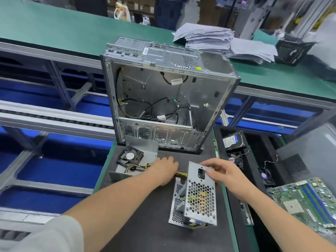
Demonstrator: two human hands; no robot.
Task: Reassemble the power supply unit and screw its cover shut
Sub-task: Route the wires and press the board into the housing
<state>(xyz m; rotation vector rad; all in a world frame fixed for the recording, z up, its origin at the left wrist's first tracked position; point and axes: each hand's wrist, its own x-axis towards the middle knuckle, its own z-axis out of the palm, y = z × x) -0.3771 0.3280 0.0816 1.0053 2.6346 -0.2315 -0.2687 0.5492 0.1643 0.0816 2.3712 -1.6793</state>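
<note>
The power supply's perforated metal body (197, 199) stands tilted on the black mat, its circuit board showing through the honeycomb holes. My right hand (217, 170) grips its top edge near the socket cutout. My left hand (163, 170) lies over the yellow and black cable bundle (143, 167) that runs from the body to the left; whether the fingers close on it is hidden. The grey cover (127, 171) lies open to the left with a black fan (130, 156) resting on it.
An empty computer case (163, 99) stands upright just behind the parts. A black foam tray (254, 160) with a hard drive (232, 140) is to the right, a green motherboard (305, 202) further right. Paper stacks (227, 42) lie on the green bench behind.
</note>
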